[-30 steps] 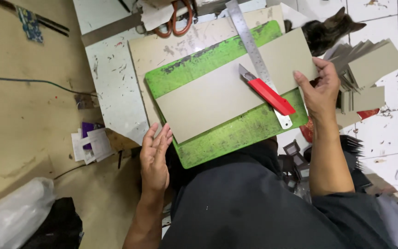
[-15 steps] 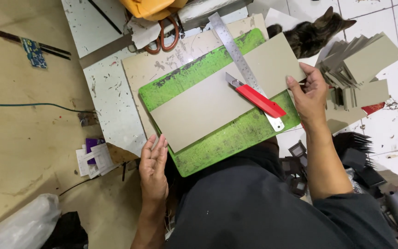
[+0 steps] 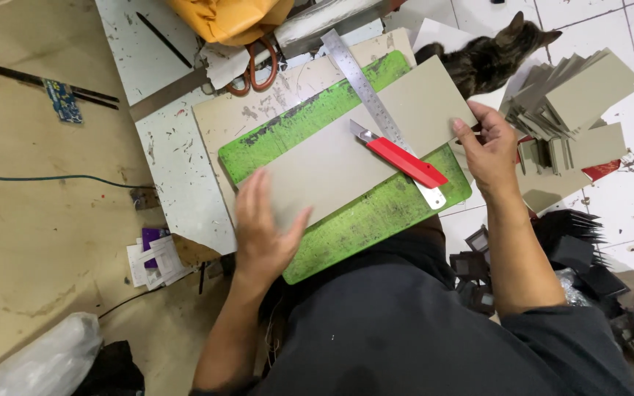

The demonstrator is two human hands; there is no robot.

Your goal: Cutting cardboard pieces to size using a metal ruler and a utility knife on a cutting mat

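A grey cardboard sheet (image 3: 361, 150) lies on a green cutting mat (image 3: 376, 213) across my lap. My left hand (image 3: 262, 231) rests flat on the sheet's near left end, fingers spread. My right hand (image 3: 489, 150) pinches the sheet's right edge. A red utility knife (image 3: 401, 158) and a steel ruler (image 3: 376, 106) lie on the sheet between the hands, with neither hand touching them.
A stack of cut grey cardboard pieces (image 3: 574, 103) sits on the tiled floor at right, with a cat (image 3: 493, 55) beside it. Orange-handled scissors (image 3: 254, 66) and a yellow bag (image 3: 229, 18) lie at the top. Papers (image 3: 155, 257) and a white bag (image 3: 34, 363) lie at left.
My left hand has moved up from the mat's near edge onto the cardboard sheet. The right hand keeps its hold on the sheet's right edge.
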